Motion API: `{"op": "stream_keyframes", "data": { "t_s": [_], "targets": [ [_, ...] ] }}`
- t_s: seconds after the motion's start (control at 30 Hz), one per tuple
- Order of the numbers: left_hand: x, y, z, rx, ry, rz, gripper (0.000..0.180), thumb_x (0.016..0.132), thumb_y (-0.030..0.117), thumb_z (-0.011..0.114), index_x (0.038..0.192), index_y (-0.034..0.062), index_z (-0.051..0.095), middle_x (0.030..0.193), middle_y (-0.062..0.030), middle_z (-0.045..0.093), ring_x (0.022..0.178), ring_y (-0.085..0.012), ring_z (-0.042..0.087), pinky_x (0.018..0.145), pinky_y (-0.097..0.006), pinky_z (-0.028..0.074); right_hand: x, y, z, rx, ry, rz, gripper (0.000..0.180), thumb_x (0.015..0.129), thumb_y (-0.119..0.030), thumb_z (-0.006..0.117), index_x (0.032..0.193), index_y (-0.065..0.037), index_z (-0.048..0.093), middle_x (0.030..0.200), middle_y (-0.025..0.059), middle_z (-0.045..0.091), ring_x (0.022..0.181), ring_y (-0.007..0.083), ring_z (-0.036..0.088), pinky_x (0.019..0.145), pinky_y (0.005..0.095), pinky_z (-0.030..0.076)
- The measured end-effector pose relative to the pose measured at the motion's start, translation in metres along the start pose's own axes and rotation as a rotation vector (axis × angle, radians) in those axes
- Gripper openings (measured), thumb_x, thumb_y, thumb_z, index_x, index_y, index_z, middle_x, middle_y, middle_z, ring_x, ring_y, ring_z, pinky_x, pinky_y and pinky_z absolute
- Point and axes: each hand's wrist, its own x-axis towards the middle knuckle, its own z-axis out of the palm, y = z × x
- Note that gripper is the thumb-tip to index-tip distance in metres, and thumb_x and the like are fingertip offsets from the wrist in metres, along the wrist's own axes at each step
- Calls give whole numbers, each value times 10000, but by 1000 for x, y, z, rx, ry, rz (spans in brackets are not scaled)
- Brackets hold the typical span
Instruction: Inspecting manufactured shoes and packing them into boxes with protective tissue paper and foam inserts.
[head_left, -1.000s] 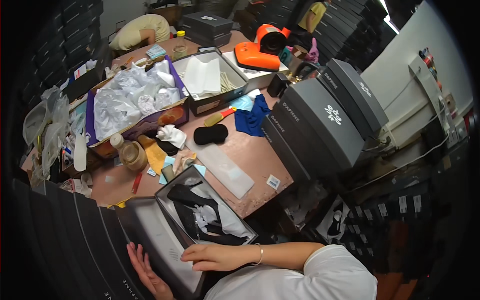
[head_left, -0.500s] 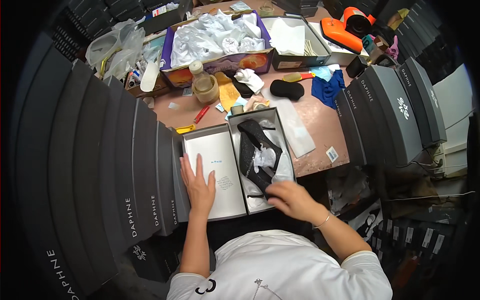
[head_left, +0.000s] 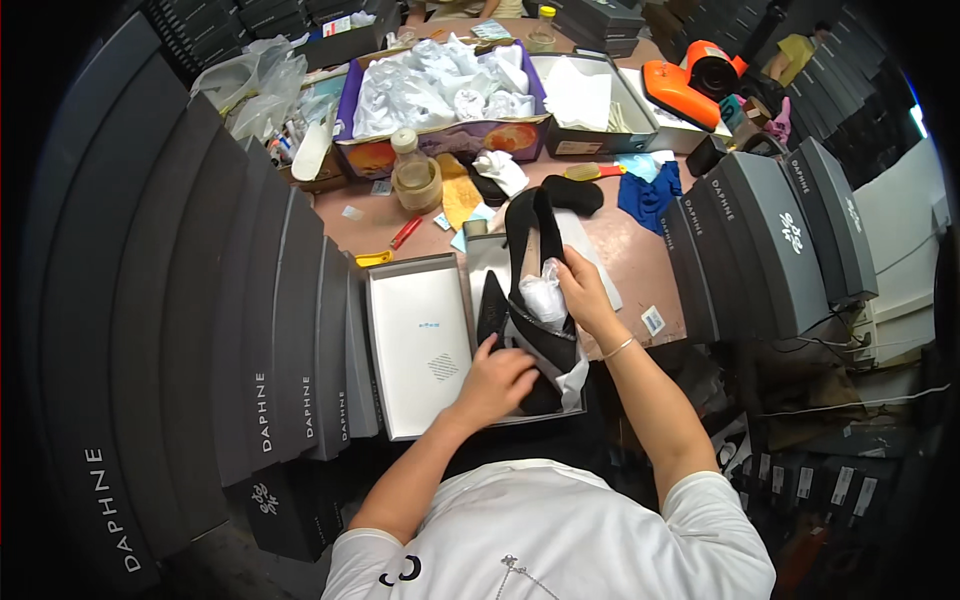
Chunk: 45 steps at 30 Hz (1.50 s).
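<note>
A black high-heeled shoe (head_left: 517, 228), with white paper stuffing (head_left: 543, 295) in its opening, is tilted up above an open shoe box (head_left: 487, 256). My right hand (head_left: 588, 290) is closed around that shoe's right side. Below it, a second black high-heeled shoe (head_left: 491, 305) lies in the box, partly hidden by the first. My left hand (head_left: 495, 382) has its fingers bent over the lower shoe near the box's near end; their grip is partly hidden. White tissue (head_left: 572, 385) shows beside the shoes. To the left lies a white-lined box lid (head_left: 415, 300).
Stacked dark shoe boxes stand on the left (head_left: 230, 300) and right (head_left: 765, 240). Behind are a purple carton (head_left: 440, 152) of white paper, a jar with a bottle (head_left: 415, 185), a black pad (head_left: 575, 195), a yellow-red brush (head_left: 595, 172) and an orange device (head_left: 680, 95).
My right hand has moved up and lifted one shoe partly from the box. My left hand has left the lid and moved right onto the shoes.
</note>
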Motion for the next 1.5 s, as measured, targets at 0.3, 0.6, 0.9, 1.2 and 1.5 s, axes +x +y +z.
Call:
{"op": "stream_keyframes", "data": {
  "t_s": [0.3,0.6,0.9,1.2,1.5],
  "targets": [
    [-12,-11,-115,-995,35,-244,723,993,574,217,1358,-5,449,1247,-127,582,1209,-200,522,1065,-364,347,-5,-110,51,-511,-808,-773,295,793,-54,640,1077,-133,656,1031,54,625,1048,245,578,1103,558,244],
    [-46,9,-34,-1420,302,-264,701,961,618,270,1431,99,298,1301,-121,501,1152,-225,545,951,-376,481,-68,-87,66,-477,-291,-589,488,695,-195,781,1124,-55,596,1087,126,592,956,313,582,819,402,470],
    [-51,-21,-32,-1506,510,-389,562,998,498,376,1396,102,347,1228,-72,530,1109,-183,534,933,-322,451,-82,-48,80,171,-416,-56,423,804,-69,660,1209,-10,555,984,66,634,815,157,603,679,279,500],
    [-44,-8,-46,-1214,456,-138,696,987,473,428,1496,75,171,1429,-113,362,1310,-206,362,1093,-332,286,-76,-59,71,734,-461,386,337,919,-180,605,1215,-24,568,983,23,631,799,94,574,668,247,479],
    [-47,20,-25,-1071,508,-232,750,951,290,579,1493,28,132,1433,-116,322,1312,-200,330,1096,-327,260,-93,-75,83,-160,-298,-329,357,834,-96,690,1162,-3,588,998,125,595,887,202,574,754,289,457]
  ]
}}
